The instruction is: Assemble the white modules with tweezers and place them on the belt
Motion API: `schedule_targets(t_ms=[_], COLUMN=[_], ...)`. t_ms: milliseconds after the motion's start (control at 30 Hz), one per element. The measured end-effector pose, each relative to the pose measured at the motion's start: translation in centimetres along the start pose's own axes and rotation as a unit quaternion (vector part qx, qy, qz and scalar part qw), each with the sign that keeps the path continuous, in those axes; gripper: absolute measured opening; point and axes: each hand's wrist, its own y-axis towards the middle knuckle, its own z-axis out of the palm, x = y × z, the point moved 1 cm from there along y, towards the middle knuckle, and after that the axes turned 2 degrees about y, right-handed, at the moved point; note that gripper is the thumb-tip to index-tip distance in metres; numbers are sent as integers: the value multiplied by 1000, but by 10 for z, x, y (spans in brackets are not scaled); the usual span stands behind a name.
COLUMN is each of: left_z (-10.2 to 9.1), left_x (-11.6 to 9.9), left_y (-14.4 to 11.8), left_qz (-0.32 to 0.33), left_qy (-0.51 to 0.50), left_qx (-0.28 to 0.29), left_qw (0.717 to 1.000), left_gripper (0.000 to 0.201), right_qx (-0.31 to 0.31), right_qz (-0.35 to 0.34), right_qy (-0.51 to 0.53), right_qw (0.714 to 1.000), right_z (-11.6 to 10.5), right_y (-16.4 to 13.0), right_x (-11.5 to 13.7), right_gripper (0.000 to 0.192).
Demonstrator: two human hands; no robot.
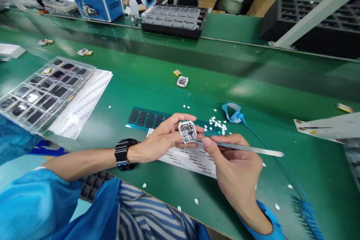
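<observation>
My left hand is closed round a small white square housing with a circuit board inside, its open face turned up. In my right hand is a pair of metal tweezers, pinched between thumb and fingers. The tips reach the lower right edge of the housing; whether they grip anything there cannot be made out. Beneath both hands lies a white printed label sheet. A teal sheet with rows of black strips is partly hidden behind my left hand.
Beyond my hands sits another white housing with a yellow battery. A clear compartment tray stands at the left. White scraps and a blue wrist strap lie to the right. Across the back are a blue machine and black trays.
</observation>
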Motion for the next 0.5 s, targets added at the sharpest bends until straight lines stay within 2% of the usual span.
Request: schedule_targets(t_ms=[267, 400, 500], left_z=[-1, 1, 1], left_x=[1, 1, 3], left_y=[1, 0, -1], left_qz=[8, 25, 45], left_qy=[7, 58, 101], left_qx=[7, 3, -1], left_qw=[1000, 998, 994], left_gripper=[39, 35, 33], right_qx=[-3, 9, 9], right_qz=[-32, -59, -42], right_qy=[-16, -22, 1], right_qw=[999, 998, 999], right_z=[0, 1, 0], right_y=[-1, -3, -2], right_x=[0, -1, 0], right_gripper=[24, 26, 24])
